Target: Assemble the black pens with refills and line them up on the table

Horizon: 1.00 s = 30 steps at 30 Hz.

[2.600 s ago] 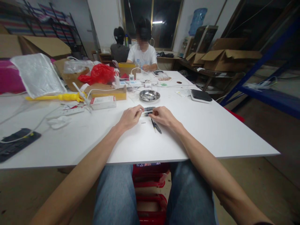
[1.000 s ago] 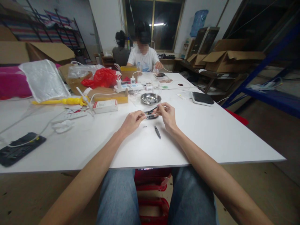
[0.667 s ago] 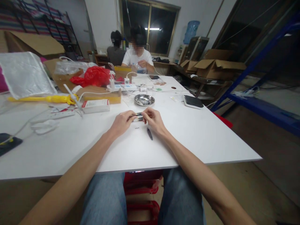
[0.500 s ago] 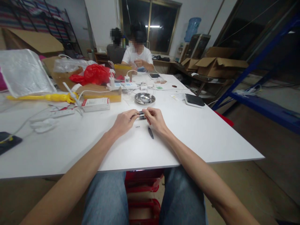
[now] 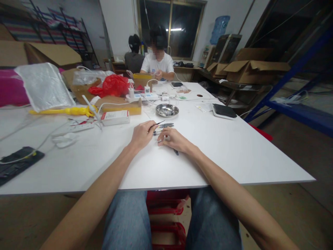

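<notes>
Grips a slim dark pen part (image 5: 158, 124) in the left hand (image 5: 143, 134), pinched between the fingertips above the table (image 5: 221, 152). Curls the right hand (image 5: 170, 139) low, thumb and finger at a tiny dark piece (image 5: 159, 142) — held or merely touched, cannot tell. Just beyond the right hand, dark pens (image 5: 166, 125); beneath its heel, a partly hidden barrel (image 5: 176, 152). Farther off, a metal bowl (image 5: 159, 111) with a few dark bits (image 5: 168, 111) inside, too small to name.
</notes>
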### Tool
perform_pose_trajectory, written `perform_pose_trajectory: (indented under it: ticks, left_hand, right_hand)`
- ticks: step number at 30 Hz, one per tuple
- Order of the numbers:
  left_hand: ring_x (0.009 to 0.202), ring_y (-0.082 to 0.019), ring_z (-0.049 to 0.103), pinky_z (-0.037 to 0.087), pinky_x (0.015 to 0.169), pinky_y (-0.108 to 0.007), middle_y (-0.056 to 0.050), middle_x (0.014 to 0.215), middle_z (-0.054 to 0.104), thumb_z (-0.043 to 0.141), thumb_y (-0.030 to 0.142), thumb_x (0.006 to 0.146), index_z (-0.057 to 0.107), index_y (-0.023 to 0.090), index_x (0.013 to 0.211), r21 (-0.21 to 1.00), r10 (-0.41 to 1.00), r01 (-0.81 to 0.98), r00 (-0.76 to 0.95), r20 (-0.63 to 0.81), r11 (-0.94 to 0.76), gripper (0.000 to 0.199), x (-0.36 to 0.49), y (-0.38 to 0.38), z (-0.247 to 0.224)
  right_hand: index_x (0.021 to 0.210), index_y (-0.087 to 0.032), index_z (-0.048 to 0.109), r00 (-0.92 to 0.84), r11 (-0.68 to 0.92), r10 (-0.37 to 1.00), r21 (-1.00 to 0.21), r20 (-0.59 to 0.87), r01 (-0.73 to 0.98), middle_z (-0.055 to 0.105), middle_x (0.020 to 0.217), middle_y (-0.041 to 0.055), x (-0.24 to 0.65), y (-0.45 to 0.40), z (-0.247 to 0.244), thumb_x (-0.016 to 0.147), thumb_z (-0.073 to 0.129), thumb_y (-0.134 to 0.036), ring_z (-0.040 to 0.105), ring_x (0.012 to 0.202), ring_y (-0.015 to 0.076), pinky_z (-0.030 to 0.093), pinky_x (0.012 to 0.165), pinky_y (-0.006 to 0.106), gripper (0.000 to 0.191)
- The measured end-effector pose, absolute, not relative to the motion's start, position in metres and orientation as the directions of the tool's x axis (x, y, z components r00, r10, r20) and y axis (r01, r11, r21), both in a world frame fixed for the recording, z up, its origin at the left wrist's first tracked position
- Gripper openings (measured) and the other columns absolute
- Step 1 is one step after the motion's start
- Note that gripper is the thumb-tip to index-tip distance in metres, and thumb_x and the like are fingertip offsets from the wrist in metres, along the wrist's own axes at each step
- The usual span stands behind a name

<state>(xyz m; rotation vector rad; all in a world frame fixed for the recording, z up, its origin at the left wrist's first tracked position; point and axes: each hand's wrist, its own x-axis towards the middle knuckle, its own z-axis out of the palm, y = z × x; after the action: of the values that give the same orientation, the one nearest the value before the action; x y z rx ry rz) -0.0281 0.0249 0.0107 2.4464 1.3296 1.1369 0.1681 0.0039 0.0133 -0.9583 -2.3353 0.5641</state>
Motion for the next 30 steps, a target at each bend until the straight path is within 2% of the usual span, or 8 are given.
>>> perform_pose_trajectory:
  ticks: [6, 10, 12, 14, 16, 20, 24, 30]
  left_hand:
    - [0.074, -0.018, 0.058, 0.037, 0.069, -0.028, -0.003, 0.078, 0.067, 0.043, 0.041, 0.1, 0.062, 0.021, 0.081, 0.399, 0.76, 0.709, 0.3, 0.576, -0.582, 0.033, -0.031, 0.026, 0.014]
    - [0.076, -0.019, 0.059, 0.038, 0.07, -0.029, -0.004, 0.078, 0.066, 0.043, 0.042, 0.099, 0.062, 0.021, 0.081, 0.38, 0.755, 0.72, 0.301, 0.583, -0.581, 0.034, -0.032, 0.027, 0.015]
    - [0.077, -0.019, 0.059, 0.038, 0.07, -0.029, -0.004, 0.078, 0.066, 0.043, 0.042, 0.099, 0.062, 0.021, 0.081, 0.376, 0.755, 0.718, 0.315, 0.576, -0.586, 0.033, -0.032, 0.027, 0.015]
    - [0.076, -0.019, 0.059, 0.037, 0.069, -0.029, -0.004, 0.078, 0.067, 0.044, 0.041, 0.099, 0.063, 0.021, 0.081, 0.373, 0.759, 0.718, 0.329, 0.561, -0.587, 0.033, -0.032, 0.028, 0.015]
    - [0.076, -0.019, 0.059, 0.036, 0.068, -0.03, -0.004, 0.079, 0.067, 0.045, 0.039, 0.099, 0.063, 0.021, 0.08, 0.365, 0.763, 0.717, 0.357, 0.539, -0.594, 0.032, -0.032, 0.028, 0.014]
    - [0.077, -0.02, 0.06, 0.035, 0.067, -0.03, -0.004, 0.082, 0.069, 0.047, 0.035, 0.097, 0.063, 0.021, 0.079, 0.348, 0.756, 0.696, 0.437, 0.488, -0.628, 0.028, -0.032, 0.029, 0.011]
    - [0.077, -0.02, 0.06, 0.034, 0.067, -0.03, -0.004, 0.081, 0.069, 0.048, 0.033, 0.097, 0.063, 0.021, 0.078, 0.357, 0.747, 0.669, 0.484, 0.457, -0.652, 0.027, -0.03, 0.029, 0.01]
    - [0.076, -0.02, 0.059, 0.034, 0.067, -0.03, -0.004, 0.081, 0.068, 0.048, 0.034, 0.096, 0.063, 0.021, 0.08, 0.37, 0.755, 0.673, 0.461, 0.466, -0.64, 0.027, -0.031, 0.029, 0.011]
  right_hand:
    - [0.097, -0.016, 0.071, -0.579, 0.666, 0.744, -0.443, 0.334, 0.6, 0.066, 0.086, 0.0039, 0.162, 0.006, 0.004, 0.082, 0.081, -0.026, 0.054, 0.085, 0.0187, 0.038, 0.08, 0.029, 0.021]
    - [0.086, -0.015, 0.069, -0.561, 0.656, 0.755, -0.406, 0.339, 0.637, 0.065, 0.086, 0.0049, 0.159, 0.005, 0.001, 0.086, 0.074, -0.015, 0.054, 0.085, 0.0188, 0.039, 0.08, 0.029, 0.005]
    - [0.082, -0.015, 0.067, -0.547, 0.645, 0.764, -0.405, 0.342, 0.648, 0.065, 0.087, 0.0054, 0.159, 0.005, 0.001, 0.086, 0.07, -0.011, 0.055, 0.085, 0.0188, 0.039, 0.081, 0.028, 0.007]
    - [0.084, -0.016, 0.066, -0.503, 0.611, 0.792, -0.438, 0.346, 0.659, 0.066, 0.086, 0.0051, 0.162, 0.005, 0.001, 0.087, 0.066, -0.011, 0.056, 0.084, 0.0185, 0.039, 0.079, 0.028, 0.006]
    - [0.088, -0.016, 0.064, -0.422, 0.563, 0.826, -0.52, 0.373, 0.643, 0.066, 0.084, 0.0038, 0.167, 0.006, 0.003, 0.09, 0.059, -0.011, 0.057, 0.08, 0.0174, 0.04, 0.077, 0.027, 0.007]
    - [0.09, -0.016, 0.063, -0.218, 0.521, 0.848, -0.684, 0.484, 0.511, 0.066, 0.079, 0.0018, 0.172, 0.006, 0.013, 0.09, 0.055, -0.018, 0.058, 0.074, 0.0156, 0.041, 0.072, 0.026, 0.008]
    - [0.085, -0.015, 0.065, -0.163, 0.517, 0.851, -0.743, 0.499, 0.424, 0.066, 0.08, 0.0026, 0.17, 0.005, 0.02, 0.086, 0.058, -0.023, 0.058, 0.074, 0.0157, 0.042, 0.07, 0.026, 0.01]
    - [0.083, -0.015, 0.066, -0.095, 0.561, 0.824, -0.779, 0.559, 0.281, 0.065, 0.081, 0.0033, 0.175, 0.011, 0.02, 0.085, 0.063, -0.033, 0.058, 0.076, 0.0164, 0.044, 0.072, 0.028, 0.018]
